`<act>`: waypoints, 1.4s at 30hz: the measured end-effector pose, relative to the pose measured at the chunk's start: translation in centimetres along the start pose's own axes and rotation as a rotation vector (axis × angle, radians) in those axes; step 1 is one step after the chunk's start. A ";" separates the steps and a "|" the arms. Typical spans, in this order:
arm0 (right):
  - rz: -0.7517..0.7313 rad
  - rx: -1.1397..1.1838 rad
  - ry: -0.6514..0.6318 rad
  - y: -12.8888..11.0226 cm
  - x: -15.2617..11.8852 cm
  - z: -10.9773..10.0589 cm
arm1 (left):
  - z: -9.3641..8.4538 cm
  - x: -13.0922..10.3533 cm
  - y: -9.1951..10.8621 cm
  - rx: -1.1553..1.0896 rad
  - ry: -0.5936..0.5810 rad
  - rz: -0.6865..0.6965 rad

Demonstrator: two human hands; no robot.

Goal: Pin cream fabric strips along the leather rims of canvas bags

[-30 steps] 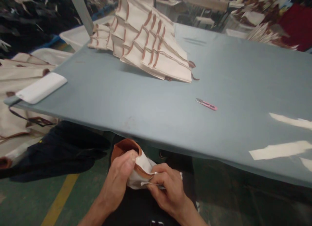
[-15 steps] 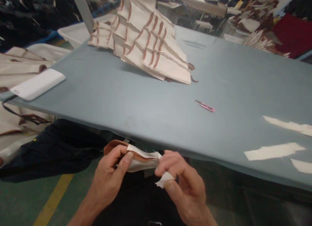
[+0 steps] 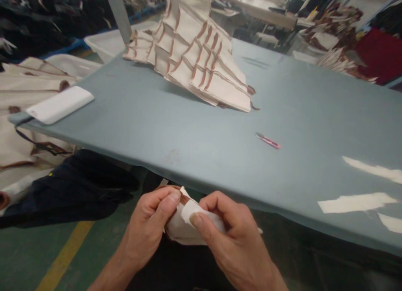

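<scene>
Below the table's front edge, my left hand (image 3: 153, 217) pinches the brown-trimmed edge of a cream fabric piece (image 3: 184, 233) between thumb and forefinger. Close beside it, my right hand (image 3: 235, 236) is closed on a white strip (image 3: 189, 209), with the thumb pressed on top. This strip lies across the fabric piece near the brown trim; where its far end goes is hidden by my right fingers. Much of the fabric piece hangs under both hands.
On the blue-grey table (image 3: 141, 127) stands a stack of cream panels with brown edging (image 3: 204, 69). Pink-handled thread snips (image 3: 268, 140) lie at mid-table, and several pale strips (image 3: 356, 203) at the right. A white device (image 3: 61, 104) rests at the left corner.
My right hand has moved left, close to my left hand, and the strip now lies over the fabric piece. The fabric piece has turned and shows more cream face. The view has shifted slightly.
</scene>
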State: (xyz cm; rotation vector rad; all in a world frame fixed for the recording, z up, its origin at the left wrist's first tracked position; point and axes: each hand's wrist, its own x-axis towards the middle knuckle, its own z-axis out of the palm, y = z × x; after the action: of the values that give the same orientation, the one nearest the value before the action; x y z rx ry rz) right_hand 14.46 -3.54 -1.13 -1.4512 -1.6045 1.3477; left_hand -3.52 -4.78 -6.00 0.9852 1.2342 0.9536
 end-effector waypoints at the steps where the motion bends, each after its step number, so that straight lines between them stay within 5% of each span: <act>1: 0.009 0.001 0.004 0.1 0.1 0.0 | 0.0 -0.1 -0.2 0.002 0.013 -0.004; 14: 0.074 -0.064 0.064 1.5 0.7 1.4 | 0.8 -0.1 0.5 0.113 0.062 0.096; 28: 0.198 -0.035 0.072 1.5 1.1 2.2 | 0.1 -0.2 -1.3 0.103 0.041 0.054; 34: 0.163 -0.052 0.089 1.9 1.1 2.4 | -0.2 -0.4 -1.9 0.019 -0.004 0.028; 42: 0.081 -0.073 0.033 1.9 0.9 2.0 | -0.1 -0.7 0.0 0.105 -0.010 0.065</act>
State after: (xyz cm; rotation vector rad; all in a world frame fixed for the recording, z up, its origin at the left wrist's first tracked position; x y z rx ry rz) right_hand 13.16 -3.51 -3.71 -1.5889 -1.6051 1.3147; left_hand -3.72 -5.41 -5.82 1.1175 1.2607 0.9403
